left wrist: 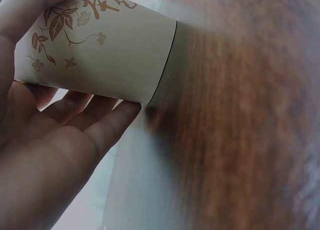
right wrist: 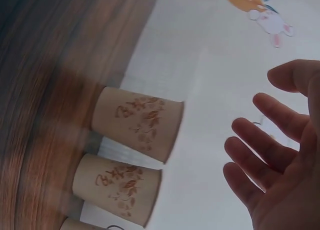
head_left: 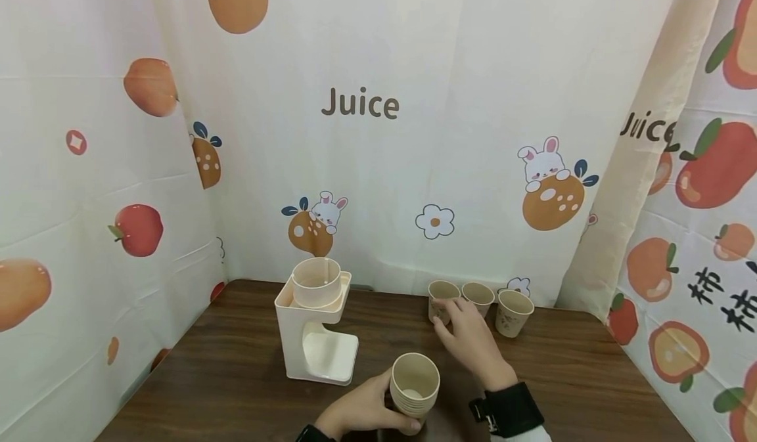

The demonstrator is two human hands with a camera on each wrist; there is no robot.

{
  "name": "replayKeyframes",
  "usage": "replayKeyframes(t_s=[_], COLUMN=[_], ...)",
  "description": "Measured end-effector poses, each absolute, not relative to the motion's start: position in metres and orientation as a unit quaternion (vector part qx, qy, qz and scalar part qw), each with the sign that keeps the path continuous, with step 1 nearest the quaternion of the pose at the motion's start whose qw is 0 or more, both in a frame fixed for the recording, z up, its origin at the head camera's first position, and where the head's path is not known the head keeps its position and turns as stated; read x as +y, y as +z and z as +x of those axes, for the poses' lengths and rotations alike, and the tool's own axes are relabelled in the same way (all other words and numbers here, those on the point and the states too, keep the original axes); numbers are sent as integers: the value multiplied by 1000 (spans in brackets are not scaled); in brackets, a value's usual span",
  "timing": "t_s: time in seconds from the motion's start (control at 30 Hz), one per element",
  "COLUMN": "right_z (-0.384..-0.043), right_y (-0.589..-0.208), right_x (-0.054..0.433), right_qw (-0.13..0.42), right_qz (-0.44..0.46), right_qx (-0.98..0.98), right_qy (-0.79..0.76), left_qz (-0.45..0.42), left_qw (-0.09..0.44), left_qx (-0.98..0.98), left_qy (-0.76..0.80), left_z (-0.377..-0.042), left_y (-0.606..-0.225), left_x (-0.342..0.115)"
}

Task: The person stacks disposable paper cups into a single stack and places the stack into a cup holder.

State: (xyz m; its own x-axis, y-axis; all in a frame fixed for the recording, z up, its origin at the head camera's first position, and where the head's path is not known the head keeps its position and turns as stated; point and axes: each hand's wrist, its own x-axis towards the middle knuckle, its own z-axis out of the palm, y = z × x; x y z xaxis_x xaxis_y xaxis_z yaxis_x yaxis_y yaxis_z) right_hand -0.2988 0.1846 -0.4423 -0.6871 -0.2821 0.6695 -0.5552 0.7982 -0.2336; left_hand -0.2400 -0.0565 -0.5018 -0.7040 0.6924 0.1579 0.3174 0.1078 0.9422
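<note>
My left hand grips an upright stack of paper cups near the front of the table, its fingers and thumb wrapped round the sides. In the left wrist view, a brown leaf-and-flower print shows on the lowest cup, close over the wood. My right hand reaches toward the back, overlapping the row of cups in the head view. Its fingers are spread and hold nothing in the right wrist view, apart from the left cup and middle cup. At the row's right end stands another paper cup.
A cream-coloured appliance with a round open container on top and a flat base tray stands left of the stack. The dark wooden table is bordered by fruit-printed cloth at the back and sides.
</note>
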Motion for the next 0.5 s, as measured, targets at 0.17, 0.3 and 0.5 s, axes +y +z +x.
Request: replayKeyframes(t_s=[0.17,0.3,0.5], right_z=[-315,-328,-345], right_y=[-446,-447,-446], right_x=[186,187,186], right_qw=[315,294,262], right_qz=[224,206,194], right_qx=[-900,-916,-931], right_qy=[200,181,162], left_qz=[348,345,346], left_qw=[161,159,163], left_qx=[730,735,731], left_qy=[566,562,566], left_z=[-241,-241,-242], left_y=[-503,-503,-503], left_x=[-57,-56,-57])
